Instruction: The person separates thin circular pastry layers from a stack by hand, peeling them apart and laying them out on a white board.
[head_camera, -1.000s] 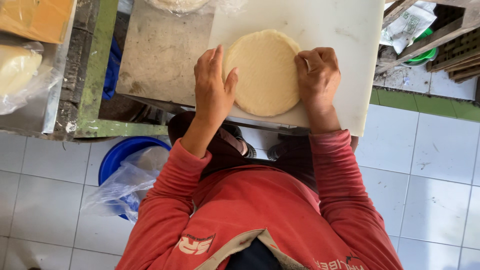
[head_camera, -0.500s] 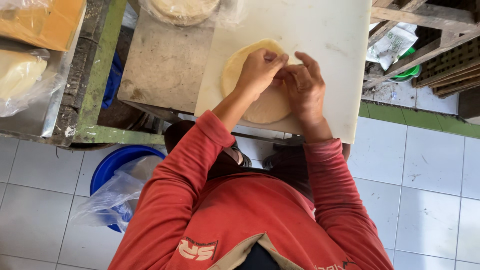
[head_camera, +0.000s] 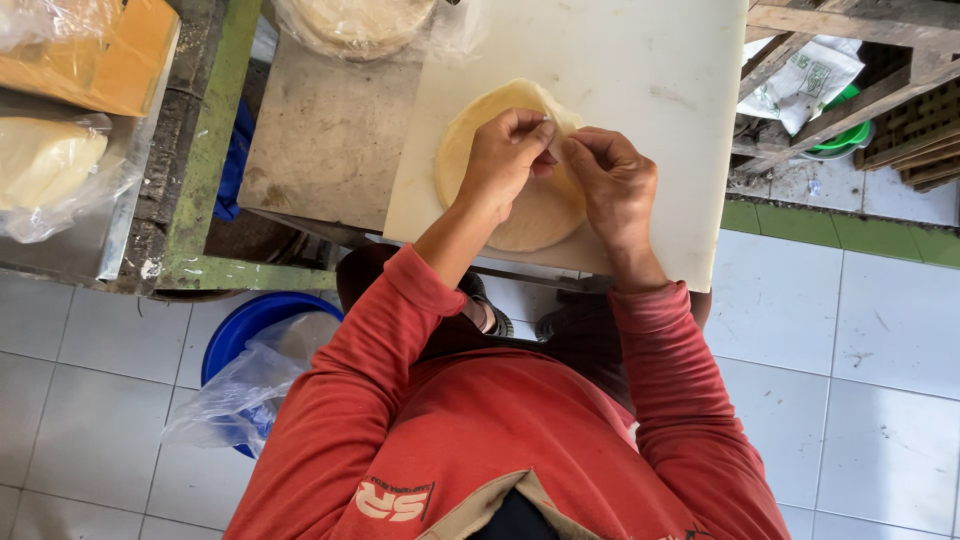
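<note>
Both hands (head_camera: 560, 175) pinch dough round (head_camera: 520, 205) on white board (head_camera: 640, 80).

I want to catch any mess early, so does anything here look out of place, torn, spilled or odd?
Nothing is spilled or damaged. The only irregular thing is the round dough sheet on the white board: its upper edge is lifted and folded between the left hand and right hand, not lying flat.

Pale round dough sheet (head_camera: 520, 215) flat on the white board (head_camera: 640, 90) — far edge lifted, folded over.
</note>
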